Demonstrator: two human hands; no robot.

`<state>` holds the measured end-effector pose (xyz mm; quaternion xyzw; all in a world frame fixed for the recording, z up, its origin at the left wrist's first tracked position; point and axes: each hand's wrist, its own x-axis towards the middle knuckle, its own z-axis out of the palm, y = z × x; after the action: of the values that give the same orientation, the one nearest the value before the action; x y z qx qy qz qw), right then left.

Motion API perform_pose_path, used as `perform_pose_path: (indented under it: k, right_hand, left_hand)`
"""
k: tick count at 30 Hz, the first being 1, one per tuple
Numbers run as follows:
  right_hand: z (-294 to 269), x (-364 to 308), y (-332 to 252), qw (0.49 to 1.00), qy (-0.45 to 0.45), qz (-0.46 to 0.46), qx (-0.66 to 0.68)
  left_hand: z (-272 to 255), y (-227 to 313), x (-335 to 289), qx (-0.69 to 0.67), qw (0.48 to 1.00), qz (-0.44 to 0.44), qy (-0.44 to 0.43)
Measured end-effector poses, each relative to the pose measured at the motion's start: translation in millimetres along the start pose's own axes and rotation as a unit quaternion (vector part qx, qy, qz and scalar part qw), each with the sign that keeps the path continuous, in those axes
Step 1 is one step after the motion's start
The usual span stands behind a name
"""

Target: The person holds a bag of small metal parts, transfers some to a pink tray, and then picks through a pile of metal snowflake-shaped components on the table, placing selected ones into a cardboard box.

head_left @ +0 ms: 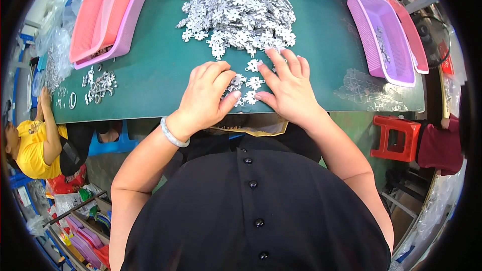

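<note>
Several small silvery-grey flat metal pieces with notched, snowflake-like outlines (254, 82) lie on the green tabletop between my two hands. My left hand (203, 93) rests beside them with its fingers bent, thumb and forefinger parted around the left pieces. Its fingertips partly cover those pieces. Spread wide, the fingers of my right hand (290, 84) reach over the pieces on the right, the forefinger touching one at its tip. Beyond my fingertips rises a large heap of the same pieces (238, 10).
Stacked pink and purple baskets (135, 17) stand at the left, near loose parts and rings (100, 88). A purple basket (386, 45) holding some pieces stands at the right. A person in yellow (37, 148) sits left; a red stool (395, 138) stands right beside another person.
</note>
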<state>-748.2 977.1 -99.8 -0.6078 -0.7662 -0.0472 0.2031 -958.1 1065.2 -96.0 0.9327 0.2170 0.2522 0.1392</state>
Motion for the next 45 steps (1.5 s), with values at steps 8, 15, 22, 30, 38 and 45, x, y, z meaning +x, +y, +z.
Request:
perform_pose_path:
  k: [8, 15, 22, 30, 38, 45]
  right_hand:
    - [-8, -12, 25, 0.995, 0.059, 0.086, 0.004]
    - [-12, -14, 12, 0.998, -0.005, 0.041, 0.039]
    - [-3, 9, 38, 0.986, 0.112, 0.106, 0.062]
    - [-4, 5, 29, 0.997, 0.024, 0.047, 0.060]
    - [-4, 10, 48, 0.988, 0.055, 0.082, 0.119]
    - [2, 10, 43, 0.991, 0.028, 0.064, 0.115]
  left_hand:
    - [13, 12, 1, 0.024, 0.998, -0.022, -0.045]
    - [13, 7, -3, 0.013, 0.999, -0.012, -0.040]
    - [14, 20, 15, 0.016, 0.999, -0.007, -0.042]
    - [18, 15, 8, 0.021, 0.998, 0.002, -0.061]
    - [15, 22, 14, 0.000, 0.998, -0.022, -0.065]
    - [17, 22, 19, 0.044, 0.994, 0.010, -0.101]
